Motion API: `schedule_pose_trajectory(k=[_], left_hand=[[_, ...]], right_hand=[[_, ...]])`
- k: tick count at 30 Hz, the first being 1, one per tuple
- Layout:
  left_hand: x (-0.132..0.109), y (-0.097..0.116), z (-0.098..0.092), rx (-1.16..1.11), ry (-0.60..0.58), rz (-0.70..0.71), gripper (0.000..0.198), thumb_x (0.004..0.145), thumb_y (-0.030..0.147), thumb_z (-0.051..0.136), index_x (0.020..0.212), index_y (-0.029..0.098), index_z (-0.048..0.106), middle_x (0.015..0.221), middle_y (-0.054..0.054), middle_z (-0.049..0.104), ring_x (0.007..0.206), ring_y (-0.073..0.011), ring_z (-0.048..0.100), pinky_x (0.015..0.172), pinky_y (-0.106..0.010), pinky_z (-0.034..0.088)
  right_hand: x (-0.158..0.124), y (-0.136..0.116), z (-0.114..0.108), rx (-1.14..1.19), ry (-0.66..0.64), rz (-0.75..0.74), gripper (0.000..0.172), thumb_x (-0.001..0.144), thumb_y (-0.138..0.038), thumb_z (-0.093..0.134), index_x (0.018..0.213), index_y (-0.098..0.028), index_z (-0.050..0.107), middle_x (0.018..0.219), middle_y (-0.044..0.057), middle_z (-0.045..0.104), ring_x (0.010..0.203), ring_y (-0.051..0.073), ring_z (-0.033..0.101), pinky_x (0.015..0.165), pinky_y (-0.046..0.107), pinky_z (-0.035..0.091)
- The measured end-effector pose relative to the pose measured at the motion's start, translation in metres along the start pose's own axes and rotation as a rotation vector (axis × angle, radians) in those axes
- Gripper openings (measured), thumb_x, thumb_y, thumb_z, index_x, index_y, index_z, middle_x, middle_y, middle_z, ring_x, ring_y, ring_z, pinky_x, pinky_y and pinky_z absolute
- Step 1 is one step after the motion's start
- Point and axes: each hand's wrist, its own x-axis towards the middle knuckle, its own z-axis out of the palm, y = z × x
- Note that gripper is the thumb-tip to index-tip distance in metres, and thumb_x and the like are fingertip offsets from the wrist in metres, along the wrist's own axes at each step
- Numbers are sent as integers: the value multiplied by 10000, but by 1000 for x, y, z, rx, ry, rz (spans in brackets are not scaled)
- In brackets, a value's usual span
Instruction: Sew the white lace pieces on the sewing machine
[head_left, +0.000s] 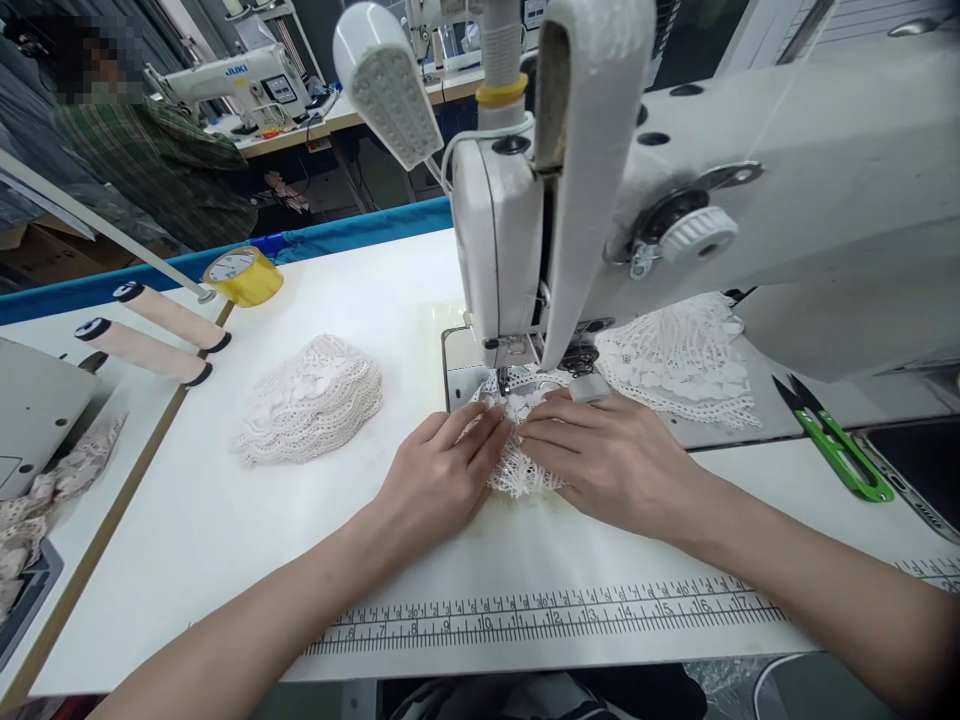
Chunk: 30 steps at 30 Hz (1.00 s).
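A small white lace piece lies under the presser foot of a white sewing machine. My left hand rests flat on the table with its fingers stretched onto the left side of the lace. My right hand lies flat too, its fingers pressing the lace from the right. The fingertips of both hands meet just in front of the needle. Neither hand grips anything.
A stack of white lace pieces lies to the left, and more lace sits behind the machine. Green thread snips rest at right. Yellow tape, two thread cones, a printed ruler and a person at the back left are visible.
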Motion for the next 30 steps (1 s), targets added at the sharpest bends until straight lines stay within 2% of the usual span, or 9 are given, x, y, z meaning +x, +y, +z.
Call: schedule_pose_trajectory(k=[3, 20, 30], left_hand=[[-1, 0, 1, 27, 5, 27, 367, 872, 109, 475, 1207, 40, 608, 1225, -165, 655, 1217, -300, 555, 805, -389, 525], [3, -4, 4, 13, -1, -8, 384, 876, 122, 486, 1240, 75, 598, 1239, -158, 649, 1235, -296, 549, 856, -416, 491], [6, -3, 0, 73, 37, -27, 312, 919, 127, 501, 1208, 116, 616, 1203, -116, 677, 1193, -240, 585, 914, -406, 399]], right_hand=[[0, 1, 0, 7, 9, -11, 330, 824, 5, 425, 832, -171, 704, 773, 25, 727, 745, 167, 626, 634, 314, 411], [-1, 5, 6, -10, 25, 5, 325, 801, 36, 432, 835, -158, 692, 767, 27, 723, 734, 169, 629, 631, 312, 410], [0, 10, 6, -41, 5, 16, 353, 760, 51, 441, 882, -154, 701, 866, 34, 739, 823, 184, 643, 636, 310, 419]])
